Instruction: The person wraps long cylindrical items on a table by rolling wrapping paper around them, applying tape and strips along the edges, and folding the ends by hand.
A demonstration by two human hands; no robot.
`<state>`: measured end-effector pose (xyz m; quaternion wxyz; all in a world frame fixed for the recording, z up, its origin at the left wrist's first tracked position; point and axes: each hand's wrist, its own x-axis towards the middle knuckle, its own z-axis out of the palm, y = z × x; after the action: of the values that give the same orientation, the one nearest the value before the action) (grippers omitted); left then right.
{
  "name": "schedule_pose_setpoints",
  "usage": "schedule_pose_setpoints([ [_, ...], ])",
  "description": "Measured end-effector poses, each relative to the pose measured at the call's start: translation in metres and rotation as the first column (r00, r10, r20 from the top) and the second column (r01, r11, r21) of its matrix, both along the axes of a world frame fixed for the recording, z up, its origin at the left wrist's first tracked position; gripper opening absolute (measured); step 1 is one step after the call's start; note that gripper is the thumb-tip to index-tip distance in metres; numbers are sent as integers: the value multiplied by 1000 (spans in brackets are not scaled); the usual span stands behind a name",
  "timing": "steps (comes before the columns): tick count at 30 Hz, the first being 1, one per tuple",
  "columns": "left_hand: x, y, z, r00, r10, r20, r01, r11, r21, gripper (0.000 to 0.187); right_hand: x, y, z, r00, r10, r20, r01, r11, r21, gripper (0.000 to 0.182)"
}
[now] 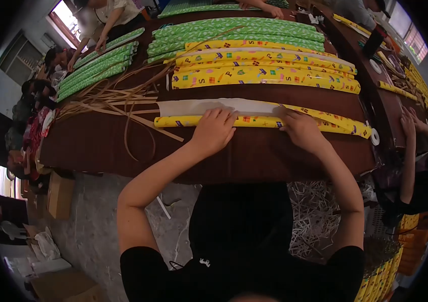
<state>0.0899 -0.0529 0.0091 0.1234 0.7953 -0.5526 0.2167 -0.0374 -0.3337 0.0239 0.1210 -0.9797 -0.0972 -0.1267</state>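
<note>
A partly rolled sheet of yellow wrapping paper (258,122), printed with gifts and letters, lies across the table in front of me, its white inner side (186,106) facing up behind the roll. My left hand (215,130) is over the roll left of its middle, fingers bent across it and touching the white side. Farther right, my right hand (300,128) grips the same roll, its fingertips curled over the paper. The roll's right end runs to a white tape roll (374,136) near the table edge. Both palms are hidden.
Finished yellow rolls (264,75) and green rolls (239,31) are stacked behind. Brown strips (108,103) spread at left, some by the sheet's end. Co-workers' hands (409,122) are at the right table and far side. Paper shreds (314,216) cover the floor.
</note>
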Motion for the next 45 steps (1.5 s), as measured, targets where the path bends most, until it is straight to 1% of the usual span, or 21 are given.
schedule_pose_setpoints([
  [1, -1, 4, -3, 999, 9, -30, -9, 1000, 2, 44, -2, 1, 0, 993, 71, 94, -73, 997, 13, 33],
  [5, -9, 9, 3, 996, -43, -73, 42, 999, -11, 42, -14, 5, 6, 996, 47, 72, -50, 998, 32, 32],
  [7, -15, 13, 5, 997, -55, -57, 52, 997, -63, 40, -18, 5, 17, 994, 91, -60, -88, 995, 54, 28],
  [8, -18, 14, 6, 992, -44, -120, 41, 999, -27, 38, -16, -2, 10, 991, 106, -76, -104, 994, 32, 23],
  [11, -30, 16, 6, 970, -78, -229, 83, 996, 11, 35, -17, -8, 16, 967, 142, -210, -140, 990, 25, 28],
  [12, -32, 17, 3, 978, -75, -197, 80, 997, 20, 34, -19, -8, 17, 963, 157, -219, -153, 988, 34, 31],
  [18, -32, 23, -1, 975, -125, -182, 131, 991, 21, 37, -36, -10, -8, 991, 136, -1, -135, 984, -114, 39],
  [20, -31, 23, 6, 950, -142, -279, 158, 987, 35, 43, -38, -21, -20, 943, 250, 220, -206, 957, -204, 50],
  [21, -30, 25, 9, 946, -163, -279, 176, 984, 23, 43, -41, -29, -15, 912, 307, 273, -212, 921, -328, 59],
  [23, -30, 30, 10, 922, -114, -371, 165, 980, 109, 44, -51, -38, -11, 927, 273, 258, -189, 932, -308, 57],
  [25, -32, 33, 7, 925, -146, -351, 193, 976, 103, 44, -58, -41, -11, 939, 243, 243, -169, 943, -287, 54],
  [27, -37, 33, 7, 925, -173, -338, 218, 971, 102, 45, -58, -38, -18, 923, 318, 218, -245, 920, -307, 48],
  [28, -41, 33, 9, 948, -186, -259, 216, 972, 94, 45, -55, -37, -20, 867, 370, 334, -288, 919, -270, 44],
  [29, -43, 33, 11, 964, -196, -178, 214, 973, 85, 45, -56, -36, -21, 872, 362, 329, -278, 921, -274, 44],
  [33, -48, 45, 5, 980, -183, -79, 194, 968, 161, 46, -61, -28, -23, 911, 339, 236, -285, 929, -234, 44],
  [35, -44, 58, -1, 987, -3, -161, 60, 935, 349, 46, -64, -19, -21, 916, 327, 232, -276, 934, -228, 44],
  [36, -45, 55, 0, 987, -9, -160, 65, 935, 348, 46, -65, -14, -19, 916, 327, 234, -271, 932, -242, 42],
  [38, -55, 51, 2, 998, -60, 8, 57, 980, 192, 45, -67, -11, -15, 915, 327, 237, -266, 930, -254, 40],
  [39, -61, 50, 2, 998, -58, 8, 55, 979, 195, 45, -69, -10, -14, 914, 318, 251, -258, 935, -245, 40],
  [42, -68, 50, 4, 994, 48, -102, -31, 986, 165, 41, -73, -9, -16, 908, 319, 273, -250, 933, -258, 40],
  [45, -64, 48, 6, 974, -110, -199, 126, 990, 69, 40, -84, -11, -12, 907, 319, 274, -228, 920, -318, 39],
])
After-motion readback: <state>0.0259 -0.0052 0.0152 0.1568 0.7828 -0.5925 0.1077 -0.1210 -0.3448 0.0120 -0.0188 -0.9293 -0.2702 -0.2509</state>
